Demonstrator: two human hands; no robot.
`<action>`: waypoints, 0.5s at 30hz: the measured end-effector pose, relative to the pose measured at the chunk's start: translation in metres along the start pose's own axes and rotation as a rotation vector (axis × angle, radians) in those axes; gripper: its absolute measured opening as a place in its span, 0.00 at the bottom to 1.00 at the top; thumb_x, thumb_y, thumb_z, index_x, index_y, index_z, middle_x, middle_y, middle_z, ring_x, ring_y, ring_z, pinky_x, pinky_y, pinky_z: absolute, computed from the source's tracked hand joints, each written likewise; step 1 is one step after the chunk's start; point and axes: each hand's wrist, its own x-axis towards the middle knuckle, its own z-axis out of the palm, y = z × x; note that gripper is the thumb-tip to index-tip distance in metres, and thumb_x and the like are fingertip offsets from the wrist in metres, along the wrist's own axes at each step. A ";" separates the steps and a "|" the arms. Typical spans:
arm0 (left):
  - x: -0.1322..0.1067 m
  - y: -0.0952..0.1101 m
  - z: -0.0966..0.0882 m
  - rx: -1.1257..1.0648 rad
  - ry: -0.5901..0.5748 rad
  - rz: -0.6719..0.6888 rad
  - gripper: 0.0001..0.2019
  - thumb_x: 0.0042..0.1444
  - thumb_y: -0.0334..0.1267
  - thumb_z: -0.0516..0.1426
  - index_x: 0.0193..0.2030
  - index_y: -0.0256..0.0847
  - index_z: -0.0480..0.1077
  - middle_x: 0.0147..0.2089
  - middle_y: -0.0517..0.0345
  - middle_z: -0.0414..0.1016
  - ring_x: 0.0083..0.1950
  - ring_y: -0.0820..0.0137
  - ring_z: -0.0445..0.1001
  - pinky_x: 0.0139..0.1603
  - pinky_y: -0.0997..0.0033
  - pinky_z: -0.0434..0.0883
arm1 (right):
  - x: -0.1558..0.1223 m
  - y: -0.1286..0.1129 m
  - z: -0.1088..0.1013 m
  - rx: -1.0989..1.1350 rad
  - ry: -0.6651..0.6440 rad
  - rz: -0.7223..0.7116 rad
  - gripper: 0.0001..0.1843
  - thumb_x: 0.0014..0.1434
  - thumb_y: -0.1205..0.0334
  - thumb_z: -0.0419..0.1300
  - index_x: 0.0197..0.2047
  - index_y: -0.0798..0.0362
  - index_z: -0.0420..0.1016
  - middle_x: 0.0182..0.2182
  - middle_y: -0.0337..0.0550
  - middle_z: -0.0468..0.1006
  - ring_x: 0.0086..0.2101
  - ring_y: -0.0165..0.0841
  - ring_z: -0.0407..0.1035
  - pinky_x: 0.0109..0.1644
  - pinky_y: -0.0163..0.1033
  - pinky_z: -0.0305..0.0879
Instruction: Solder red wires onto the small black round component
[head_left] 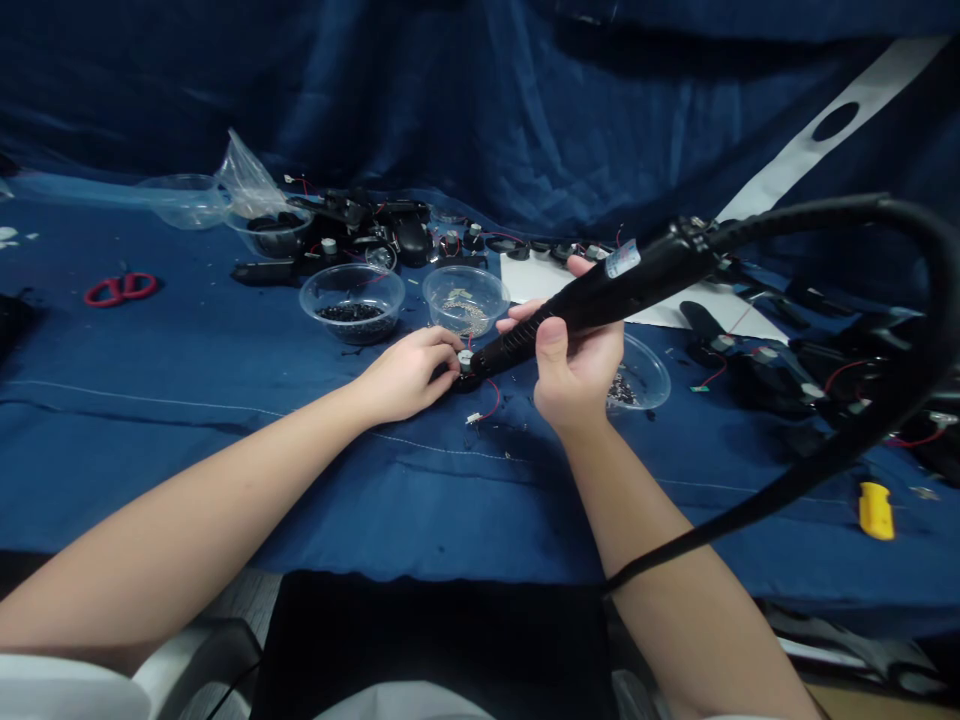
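My right hand [577, 372] is closed around the soldering iron [592, 300], its tip at the small black part [465, 383] that my left hand [409, 375] pinches in curled fingers. A white cylinder [465, 358] sits on the part, and a red wire [491, 400] trails from it. Just ahead of my left hand are a bowl of black bits [351, 305] and a bowl of metal bits [465, 300]. A dish [645, 375] lies partly behind my right hand. The iron's cord [825, 470] arcs across my right side, in front of more black parts [780, 375]. Red scissors [120, 289] lie well to my left.

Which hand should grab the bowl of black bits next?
Probably left: the left hand sits nearer the clear bowl and holds only a small part; the right hand grips the corded tool.
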 end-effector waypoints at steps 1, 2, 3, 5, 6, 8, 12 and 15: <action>0.000 0.000 0.000 0.005 -0.001 0.003 0.05 0.65 0.32 0.57 0.39 0.38 0.74 0.54 0.47 0.76 0.54 0.59 0.77 0.58 0.53 0.76 | 0.000 0.000 0.000 -0.006 -0.002 0.006 0.28 0.66 0.46 0.64 0.65 0.41 0.65 0.38 0.38 0.83 0.35 0.35 0.82 0.44 0.46 0.82; 0.000 0.000 0.001 0.009 -0.004 0.005 0.05 0.65 0.32 0.57 0.39 0.38 0.74 0.54 0.47 0.76 0.54 0.59 0.77 0.58 0.53 0.76 | 0.000 0.000 -0.001 -0.019 -0.004 0.015 0.29 0.65 0.46 0.64 0.66 0.41 0.64 0.38 0.38 0.84 0.35 0.35 0.82 0.44 0.46 0.82; 0.000 0.000 0.001 0.012 -0.006 0.008 0.05 0.64 0.31 0.57 0.38 0.38 0.74 0.54 0.47 0.76 0.54 0.59 0.77 0.58 0.53 0.77 | -0.001 -0.001 -0.001 -0.033 -0.007 0.024 0.30 0.65 0.45 0.64 0.66 0.42 0.64 0.38 0.39 0.84 0.36 0.36 0.82 0.44 0.46 0.82; 0.001 0.000 0.001 0.015 -0.009 0.011 0.05 0.64 0.31 0.57 0.38 0.38 0.74 0.54 0.47 0.76 0.53 0.59 0.77 0.57 0.52 0.77 | -0.001 -0.001 -0.002 -0.052 -0.012 0.038 0.31 0.65 0.44 0.64 0.66 0.43 0.63 0.39 0.40 0.84 0.36 0.36 0.82 0.43 0.46 0.82; 0.001 0.001 0.001 0.014 -0.007 0.012 0.05 0.64 0.31 0.57 0.38 0.38 0.74 0.54 0.47 0.76 0.53 0.59 0.77 0.57 0.52 0.77 | -0.002 -0.001 -0.002 -0.056 -0.015 0.042 0.31 0.65 0.44 0.64 0.67 0.43 0.63 0.39 0.40 0.84 0.36 0.36 0.82 0.43 0.46 0.82; 0.001 0.001 0.001 0.008 -0.001 0.013 0.05 0.64 0.31 0.57 0.38 0.38 0.74 0.54 0.47 0.77 0.54 0.59 0.77 0.57 0.51 0.77 | -0.002 -0.001 -0.001 -0.059 -0.013 0.036 0.31 0.65 0.44 0.63 0.67 0.42 0.62 0.39 0.40 0.83 0.35 0.36 0.82 0.44 0.46 0.82; 0.002 0.002 -0.001 0.002 0.006 0.008 0.05 0.65 0.31 0.57 0.39 0.38 0.73 0.54 0.47 0.77 0.55 0.58 0.77 0.58 0.50 0.76 | -0.001 0.000 0.000 -0.046 -0.006 0.005 0.29 0.66 0.43 0.62 0.66 0.40 0.63 0.38 0.38 0.83 0.35 0.35 0.82 0.44 0.46 0.82; 0.001 0.002 -0.001 0.001 0.001 0.013 0.05 0.65 0.31 0.56 0.39 0.38 0.73 0.54 0.47 0.76 0.55 0.58 0.77 0.57 0.50 0.76 | 0.000 0.000 0.000 -0.043 -0.001 0.007 0.29 0.66 0.43 0.63 0.66 0.40 0.63 0.38 0.38 0.83 0.35 0.35 0.82 0.44 0.46 0.82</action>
